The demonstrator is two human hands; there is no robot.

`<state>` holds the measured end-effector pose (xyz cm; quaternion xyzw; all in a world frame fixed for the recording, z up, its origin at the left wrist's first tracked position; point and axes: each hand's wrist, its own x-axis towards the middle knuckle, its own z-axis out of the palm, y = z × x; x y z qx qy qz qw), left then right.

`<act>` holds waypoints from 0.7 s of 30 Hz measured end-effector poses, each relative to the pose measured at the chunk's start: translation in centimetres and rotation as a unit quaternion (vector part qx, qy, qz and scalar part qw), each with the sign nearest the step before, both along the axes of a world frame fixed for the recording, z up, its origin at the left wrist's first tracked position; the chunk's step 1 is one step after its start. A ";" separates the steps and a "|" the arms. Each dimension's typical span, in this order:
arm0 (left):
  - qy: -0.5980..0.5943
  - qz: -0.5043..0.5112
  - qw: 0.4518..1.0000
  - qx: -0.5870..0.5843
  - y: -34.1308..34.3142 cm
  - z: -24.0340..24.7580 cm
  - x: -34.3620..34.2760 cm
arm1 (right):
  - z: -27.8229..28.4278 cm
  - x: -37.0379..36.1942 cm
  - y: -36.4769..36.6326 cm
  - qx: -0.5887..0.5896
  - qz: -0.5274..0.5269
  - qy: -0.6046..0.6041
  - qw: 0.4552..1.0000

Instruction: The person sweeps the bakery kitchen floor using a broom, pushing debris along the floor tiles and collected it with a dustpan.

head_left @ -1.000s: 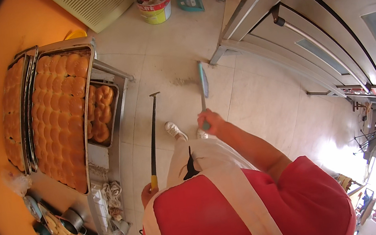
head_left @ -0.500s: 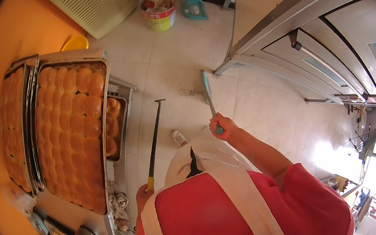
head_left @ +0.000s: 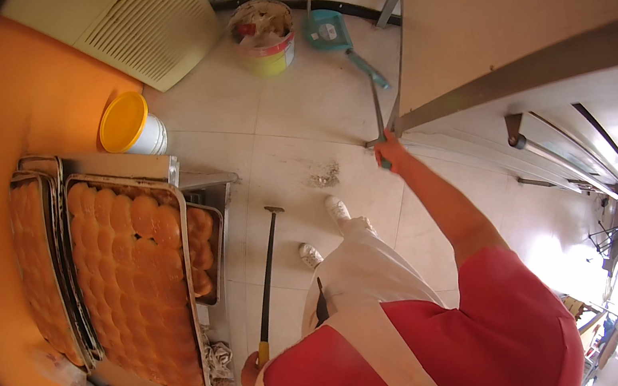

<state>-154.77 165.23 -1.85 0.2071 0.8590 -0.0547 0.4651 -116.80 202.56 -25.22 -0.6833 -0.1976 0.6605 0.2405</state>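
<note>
Presently, right hand [head_left: 390,151] is wrapping firmly round teal-headed broom [head_left: 369,70], far and right of centre; left hand [head_left: 250,370] is clasping yellow-gripped pole [head_left: 267,282], near left; floor debris [head_left: 325,175], centre, is lying just beyond white shoe [head_left: 337,209], any forward step possibly scattering it.

"Is the broom head [head_left: 369,69] plastic?"
"Looks it, like the dustpan [head_left: 327,30]."
"And the apron strap [head_left: 386,358]?"
"Matt cloth. Floor tiles [head_left: 289,119] look smooth, bun crusts [head_left: 133,281] glossy, the tray [head_left: 194,292] metal."
</note>
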 end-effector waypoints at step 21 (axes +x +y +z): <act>0.086 -0.143 0.983 0.079 6.0 1.0 1.7 | 5.9 1.3 -2.8 -0.055 0.310 -0.104 0.944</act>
